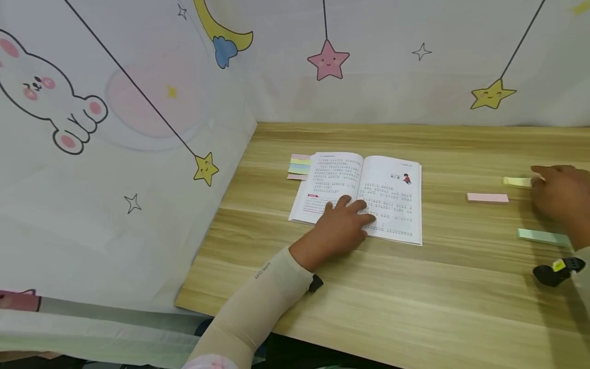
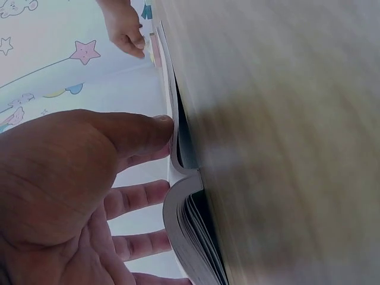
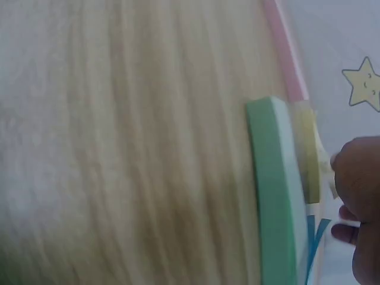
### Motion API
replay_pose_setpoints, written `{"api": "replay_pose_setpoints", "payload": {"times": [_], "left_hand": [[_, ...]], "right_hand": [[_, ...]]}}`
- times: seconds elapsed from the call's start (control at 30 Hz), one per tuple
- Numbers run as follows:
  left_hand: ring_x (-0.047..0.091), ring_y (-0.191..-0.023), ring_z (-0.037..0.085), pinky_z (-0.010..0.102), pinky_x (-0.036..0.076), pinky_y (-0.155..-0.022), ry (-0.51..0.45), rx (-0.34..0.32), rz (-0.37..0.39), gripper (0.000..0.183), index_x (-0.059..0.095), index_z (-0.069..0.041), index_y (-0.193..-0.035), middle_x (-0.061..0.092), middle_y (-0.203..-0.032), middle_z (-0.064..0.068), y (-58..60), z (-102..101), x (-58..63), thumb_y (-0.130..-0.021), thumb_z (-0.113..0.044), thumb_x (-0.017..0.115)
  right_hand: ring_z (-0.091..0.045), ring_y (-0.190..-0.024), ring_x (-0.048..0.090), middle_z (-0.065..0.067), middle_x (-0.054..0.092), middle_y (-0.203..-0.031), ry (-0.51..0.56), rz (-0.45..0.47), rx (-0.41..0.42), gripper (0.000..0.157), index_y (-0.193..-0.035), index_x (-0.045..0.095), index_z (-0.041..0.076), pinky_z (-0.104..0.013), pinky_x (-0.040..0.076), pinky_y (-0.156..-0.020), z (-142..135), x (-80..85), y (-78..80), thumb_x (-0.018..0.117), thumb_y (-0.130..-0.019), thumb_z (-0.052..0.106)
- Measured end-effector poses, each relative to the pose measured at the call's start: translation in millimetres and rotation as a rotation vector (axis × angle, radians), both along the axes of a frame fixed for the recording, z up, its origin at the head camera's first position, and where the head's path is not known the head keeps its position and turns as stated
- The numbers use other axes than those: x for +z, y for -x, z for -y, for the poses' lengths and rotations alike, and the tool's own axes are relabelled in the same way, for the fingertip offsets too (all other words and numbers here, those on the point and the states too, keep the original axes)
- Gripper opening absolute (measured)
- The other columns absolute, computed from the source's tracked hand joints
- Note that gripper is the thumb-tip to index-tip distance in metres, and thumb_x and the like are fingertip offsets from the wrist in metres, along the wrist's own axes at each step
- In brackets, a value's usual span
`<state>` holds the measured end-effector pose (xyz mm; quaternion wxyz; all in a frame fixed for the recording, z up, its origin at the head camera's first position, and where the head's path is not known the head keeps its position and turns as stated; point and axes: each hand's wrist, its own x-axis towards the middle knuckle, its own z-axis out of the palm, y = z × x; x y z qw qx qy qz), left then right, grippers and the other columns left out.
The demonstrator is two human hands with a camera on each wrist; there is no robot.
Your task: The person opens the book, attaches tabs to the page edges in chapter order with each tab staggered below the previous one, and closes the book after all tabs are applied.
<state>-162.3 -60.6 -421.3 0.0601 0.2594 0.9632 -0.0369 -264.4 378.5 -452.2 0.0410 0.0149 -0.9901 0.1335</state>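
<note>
An open book (image 1: 392, 205) with printed pages lies on the wooden table. My left hand (image 1: 338, 230) rests across its lower middle with fingers spread; the left wrist view has the thumb and fingertips on the pages near the spine (image 2: 189, 173). Off to the right, my right hand (image 1: 560, 195) is at a yellow sticky-note pad (image 1: 517, 181). In the right wrist view, its fingers pinch the end of a pale yellow strip (image 3: 324, 155) rising from that pad. Coloured sticky tabs (image 1: 299, 168) in pink, yellow, blue and green stick out from the book's left edge.
A pink sticky-note pad (image 1: 487, 198) lies left of the right hand, and a green pad (image 1: 544, 237) lies nearer the front. Blue strips (image 3: 319, 237) show beyond the green pad in the right wrist view. Decorated walls (image 1: 369, 92) border the table's back and left.
</note>
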Motion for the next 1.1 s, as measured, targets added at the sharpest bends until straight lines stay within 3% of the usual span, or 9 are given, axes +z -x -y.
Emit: {"api": "replay_pose_setpoints", "payload": {"times": [0.07,0.13,0.33,0.47,0.57,0.7,0.9,1.1], "left_hand": [[0.028,-0.129,0.026,0.057,0.034,-0.094,0.000,-0.002,0.007,0.039,0.051,-0.041,-0.132,0.038,-0.139,-0.009,-0.1,0.1,0.7,-0.093,-0.038,0.053],[0.028,-0.129,0.027,0.057,0.034,-0.094,-0.001,-0.004,0.009,0.039,0.051,-0.041,-0.132,0.038,-0.139,-0.008,-0.3,-0.1,1.3,-0.093,-0.039,0.053],[0.029,-0.129,0.026,0.057,0.035,-0.093,-0.001,-0.004,-0.005,0.038,0.051,-0.041,-0.132,0.039,-0.139,-0.009,-0.5,0.5,1.4,-0.093,-0.040,0.054],[0.030,-0.128,0.026,0.056,0.036,-0.092,0.005,-0.013,-0.021,0.038,0.051,-0.041,-0.132,0.039,-0.139,-0.009,0.0,1.3,0.2,-0.093,-0.040,0.054],[0.030,-0.128,0.027,0.056,0.036,-0.092,0.007,-0.017,-0.030,0.039,0.051,-0.041,-0.132,0.039,-0.139,-0.009,0.4,1.5,-0.3,-0.093,-0.040,0.054],[0.030,-0.128,0.026,0.056,0.036,-0.092,0.011,-0.020,-0.025,0.039,0.051,-0.041,-0.132,0.039,-0.139,-0.009,0.4,1.5,0.1,-0.093,-0.040,0.054],[0.030,-0.128,0.026,0.056,0.036,-0.093,0.008,-0.019,-0.022,0.039,0.051,-0.041,-0.132,0.039,-0.139,-0.009,-0.1,1.6,-0.1,-0.093,-0.039,0.054],[0.030,-0.128,0.026,0.056,0.036,-0.092,-0.004,-0.017,-0.031,0.039,0.051,-0.041,-0.132,0.040,-0.139,-0.009,-0.4,2.1,-1.1,-0.093,-0.039,0.054]], "right_hand": [[-0.052,-0.111,0.039,-0.036,0.046,-0.119,-0.061,-0.041,0.086,0.035,-0.127,0.047,-0.008,-0.062,0.027,-0.095,1.6,-5.4,2.8,0.037,-0.099,0.010],[-0.052,-0.108,0.042,-0.035,0.048,-0.120,-0.084,-0.026,0.121,0.034,-0.124,0.051,-0.008,-0.063,0.031,-0.090,3.5,-8.5,5.0,0.038,-0.100,0.012],[-0.054,-0.100,0.047,-0.034,0.051,-0.118,-0.075,0.058,0.043,0.038,-0.124,0.054,-0.004,-0.065,0.036,-0.078,8.9,-9.5,10.9,0.037,-0.102,0.021],[-0.050,-0.104,0.047,-0.032,0.052,-0.118,-0.150,0.011,0.019,0.032,-0.118,0.058,-0.003,-0.061,0.032,-0.091,12.6,-5.6,12.2,0.044,-0.099,0.019],[-0.046,-0.114,0.042,-0.029,0.049,-0.125,-0.176,-0.008,0.009,0.030,-0.116,0.059,-0.003,-0.054,0.020,-0.104,15.3,-1.8,11.9,0.046,-0.099,0.018],[-0.045,-0.118,0.036,-0.026,0.049,-0.125,-0.153,-0.010,-0.013,0.028,-0.112,0.061,-0.002,-0.054,0.014,-0.106,17.3,-0.2,10.5,0.047,-0.098,0.018],[-0.049,-0.096,0.048,-0.030,0.054,-0.106,-0.121,-0.014,0.008,0.029,-0.109,0.057,-0.005,-0.061,0.036,-0.082,18.3,-3.4,8.0,0.046,-0.099,0.020],[-0.052,-0.095,0.049,-0.032,0.051,-0.111,-0.028,0.134,-0.021,0.040,-0.117,0.047,-0.004,-0.061,0.041,-0.066,20.0,4.5,4.4,0.028,-0.103,0.027]]}}
